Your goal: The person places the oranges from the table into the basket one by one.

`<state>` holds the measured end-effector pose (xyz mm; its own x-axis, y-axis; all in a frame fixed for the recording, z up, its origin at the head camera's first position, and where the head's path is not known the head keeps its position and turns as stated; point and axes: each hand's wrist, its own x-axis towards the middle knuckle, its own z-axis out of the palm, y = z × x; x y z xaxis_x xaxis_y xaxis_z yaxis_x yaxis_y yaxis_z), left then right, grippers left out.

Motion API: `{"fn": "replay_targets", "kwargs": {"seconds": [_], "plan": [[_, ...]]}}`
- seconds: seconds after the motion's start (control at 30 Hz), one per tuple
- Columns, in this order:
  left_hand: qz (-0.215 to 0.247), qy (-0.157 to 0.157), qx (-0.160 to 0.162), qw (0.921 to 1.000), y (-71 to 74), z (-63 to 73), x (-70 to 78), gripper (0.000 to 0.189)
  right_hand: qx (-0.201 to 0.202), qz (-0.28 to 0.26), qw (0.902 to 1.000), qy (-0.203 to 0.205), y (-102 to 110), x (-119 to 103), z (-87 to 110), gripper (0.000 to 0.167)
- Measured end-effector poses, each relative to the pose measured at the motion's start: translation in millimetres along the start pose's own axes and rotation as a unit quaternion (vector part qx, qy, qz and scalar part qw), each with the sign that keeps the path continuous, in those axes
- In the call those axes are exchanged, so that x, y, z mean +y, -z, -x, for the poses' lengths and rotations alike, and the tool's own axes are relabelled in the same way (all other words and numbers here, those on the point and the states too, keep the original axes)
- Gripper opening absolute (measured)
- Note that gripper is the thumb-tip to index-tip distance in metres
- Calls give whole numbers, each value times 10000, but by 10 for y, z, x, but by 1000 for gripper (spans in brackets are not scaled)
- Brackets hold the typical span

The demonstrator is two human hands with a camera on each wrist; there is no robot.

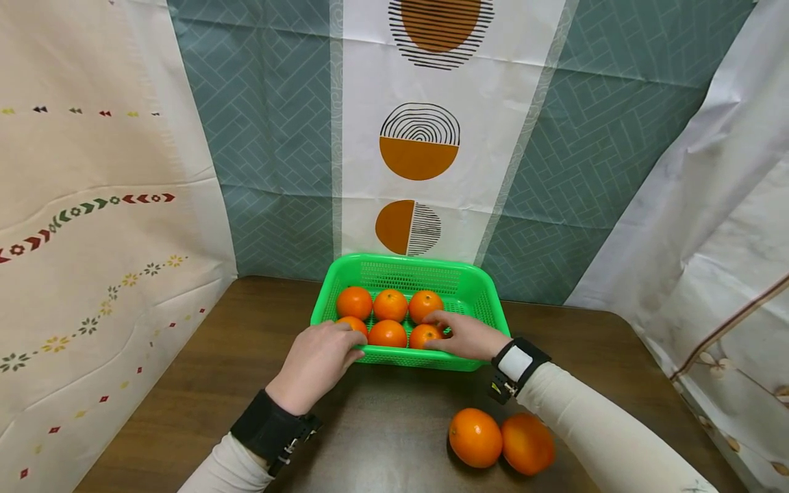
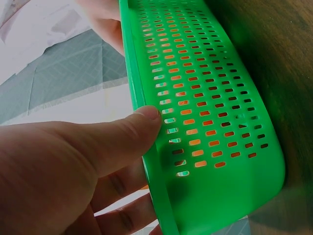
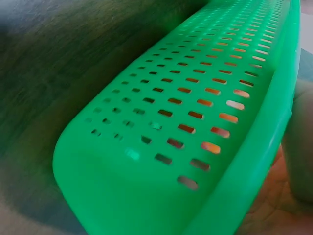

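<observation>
A green plastic basket (image 1: pixel 474 291) with slotted walls stands on the table and has several oranges in two rows inside. My left hand (image 1: pixel 324 352) grips its front wall near the left corner. In the left wrist view the thumb (image 2: pixel 139 129) presses the outside of the rim, and the other fingers curl over the inner side, close to the front-left orange (image 1: pixel 353 324). Reaching over the front rim, my right hand (image 1: pixel 466 334) holds the front-right orange (image 1: pixel 422 335) between thumb and fingers. In the right wrist view the basket wall (image 3: pixel 146 147) hides most of this hand.
Two more oranges, one (image 1: pixel 475 438) beside the other (image 1: pixel 527 444), lie on the brown table (image 1: pixel 394 418) in front of the basket, near the right forearm. Behind the basket hangs a patterned cloth (image 1: pixel 277 137), with further cloths at both sides.
</observation>
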<state>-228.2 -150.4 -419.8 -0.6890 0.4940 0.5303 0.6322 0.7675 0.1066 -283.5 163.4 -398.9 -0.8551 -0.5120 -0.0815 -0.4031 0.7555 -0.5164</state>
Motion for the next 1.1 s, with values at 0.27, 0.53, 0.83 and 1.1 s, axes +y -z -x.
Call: {"fn": "replay_targets", "kwargs": {"seconds": [0.27,0.53,0.83,1.1], "plan": [[15,27,-31,10000,4,2,-3,22,82,66,9999,-93,46,15,68,55],[23,21,-50,10000,5,1,-1,22,361,152,9992,91,114,32,201,51],[18,-7,-43,10000,19,-5,13,22,725,692,9949,145,125,15,386,57],[-86,-3,-20,10000,13,0,10,21,941,1058,9893,344,128,-14,572,60]]}}
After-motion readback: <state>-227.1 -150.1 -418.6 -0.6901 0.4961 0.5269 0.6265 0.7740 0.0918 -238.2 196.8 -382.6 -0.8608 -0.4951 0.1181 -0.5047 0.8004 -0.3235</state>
